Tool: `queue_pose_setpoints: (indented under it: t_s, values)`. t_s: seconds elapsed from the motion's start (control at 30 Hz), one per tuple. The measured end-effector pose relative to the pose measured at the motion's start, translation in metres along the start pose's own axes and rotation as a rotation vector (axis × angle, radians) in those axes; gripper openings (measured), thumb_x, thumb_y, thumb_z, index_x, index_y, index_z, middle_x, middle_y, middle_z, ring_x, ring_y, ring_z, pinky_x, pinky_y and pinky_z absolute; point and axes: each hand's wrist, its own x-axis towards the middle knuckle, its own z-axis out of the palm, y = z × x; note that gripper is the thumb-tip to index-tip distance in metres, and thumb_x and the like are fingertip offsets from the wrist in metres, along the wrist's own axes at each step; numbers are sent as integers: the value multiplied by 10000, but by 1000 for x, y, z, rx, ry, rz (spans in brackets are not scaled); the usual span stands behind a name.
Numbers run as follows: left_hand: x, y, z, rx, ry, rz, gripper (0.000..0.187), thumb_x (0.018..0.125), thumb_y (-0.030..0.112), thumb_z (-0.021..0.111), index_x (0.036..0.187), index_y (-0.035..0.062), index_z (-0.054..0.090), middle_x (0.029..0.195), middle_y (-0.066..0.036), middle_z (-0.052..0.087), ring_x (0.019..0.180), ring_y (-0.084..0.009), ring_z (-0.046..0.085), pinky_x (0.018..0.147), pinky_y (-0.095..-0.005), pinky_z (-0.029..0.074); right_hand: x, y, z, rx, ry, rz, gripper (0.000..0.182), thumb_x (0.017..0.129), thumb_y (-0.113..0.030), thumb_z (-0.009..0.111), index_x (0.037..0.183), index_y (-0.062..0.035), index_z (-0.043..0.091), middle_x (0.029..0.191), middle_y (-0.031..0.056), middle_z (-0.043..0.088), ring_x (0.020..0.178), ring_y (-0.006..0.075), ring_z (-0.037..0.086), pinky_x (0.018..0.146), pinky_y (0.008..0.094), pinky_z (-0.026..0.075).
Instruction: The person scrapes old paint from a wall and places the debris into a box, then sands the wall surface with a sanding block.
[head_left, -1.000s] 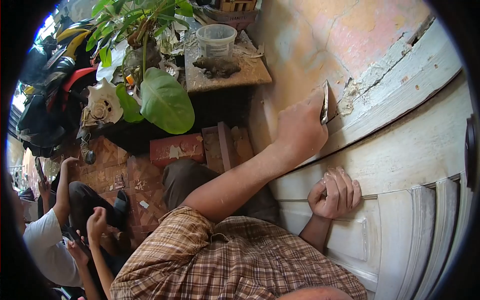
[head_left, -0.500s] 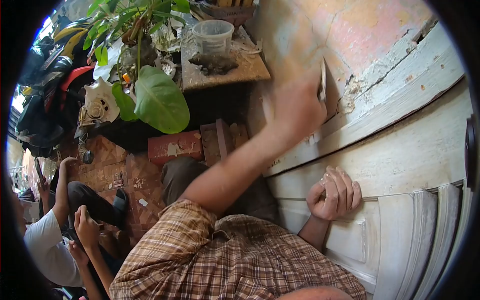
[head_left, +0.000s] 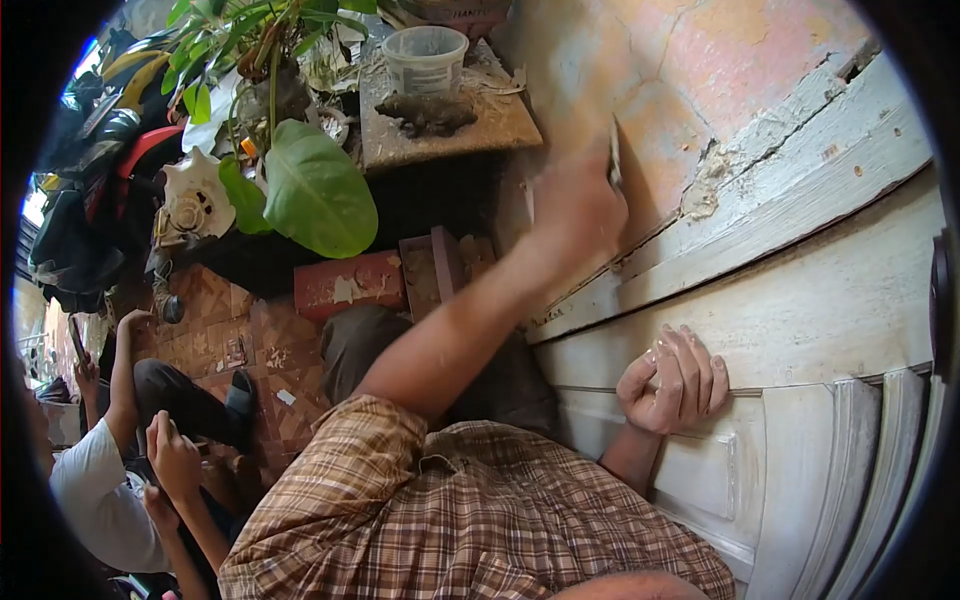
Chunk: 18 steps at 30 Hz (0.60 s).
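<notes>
My left hand [head_left: 580,205], blurred by motion, is closed round a thin flat tool [head_left: 615,155] seen nearly edge-on, close to the cracked, painted wall [head_left: 655,110]. Just right of it, rough pale filler [head_left: 706,185] lies along the joint between wall and white wooden frame [head_left: 780,225]. Lower down, my right hand [head_left: 675,382] is curled against the white panelled door [head_left: 720,470]. White residue coats its fingers, and what lies inside them is hidden.
A white plastic tub [head_left: 425,62] and a dark lump [head_left: 427,115] stand on a dusty board [head_left: 455,148]. Leafy plant [head_left: 320,190] and shell [head_left: 195,195] are to its left. Below are a red box [head_left: 350,285] and tiled floor [head_left: 215,335]. Another person [head_left: 105,490] sits at far left.
My left hand and its tool have shifted left along the wall, uncovering more of the frame's joint. My right hand has barely moved.
</notes>
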Motion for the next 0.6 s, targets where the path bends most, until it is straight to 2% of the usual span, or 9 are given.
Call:
queue_pose_setpoints:
  t_s: [0.13,0.2,0.23,0.3,0.33,0.4,0.53,0.6]
  values:
    - [3,-7,-10,-83,54,-20,485,771,48,530,1249,47,609,905,-249,665,909,-452,625,823,-487,512,2,-1,1,5,11,-9,63,909,-123,533,892,-129,594,844,2,724,871,186,696,1028,347,366]
    - [-25,14,-15,-35,-83,61,526,758,26,544,1283,35,577,1047,-249,657,991,-432,617,861,-460,510,3,0,4,0,47,-12,57,898,-113,540,901,-127,596,836,1,720,872,182,695,1032,348,363]
    - [-36,24,-16,-35,-84,70,526,758,26,544,1283,35,577,1047,-249,657,991,-432,617,861,-460,510,1,0,4,8,37,-10,65,899,-100,539,920,-104,601,868,29,722,874,209,699,1021,366,369]
    - [-59,40,-12,-165,93,340,622,724,-3,578,1342,30,515,1187,-233,617,1062,-409,599,886,-445,506,-2,1,0,24,-6,-13,86,902,-78,536,942,-76,612,887,62,722,873,234,704,1014,381,374]
    - [-61,38,-9,-170,84,331,622,724,-3,578,1342,30,515,1187,-233,617,1062,-409,599,886,-445,506,-2,1,-1,21,-19,-12,86,902,-78,536,942,-76,612,887,62,722,873,234,704,1014,381,374]
    - [-60,33,-5,-72,118,462,689,689,-19,618,1354,-48,438,1305,-232,555,1187,-362,561,886,-413,526,-2,2,0,33,3,-22,77,906,-81,538,938,-76,609,879,61,722,863,231,705,1015,382,372]
    - [-35,32,-3,-71,231,505,680,691,-19,607,1354,-28,451,1284,-235,569,1128,-375,592,848,-432,536,-2,1,1,39,5,-12,74,910,-89,539,945,-83,605,883,54,723,867,227,703,1013,380,371]
    - [-13,32,-9,-94,239,392,565,697,0,610,1259,-2,551,1115,-232,646,990,-434,618,829,-465,519,-2,1,1,27,6,-15,69,908,-91,539,941,-86,600,889,49,726,877,226,700,1012,378,370]
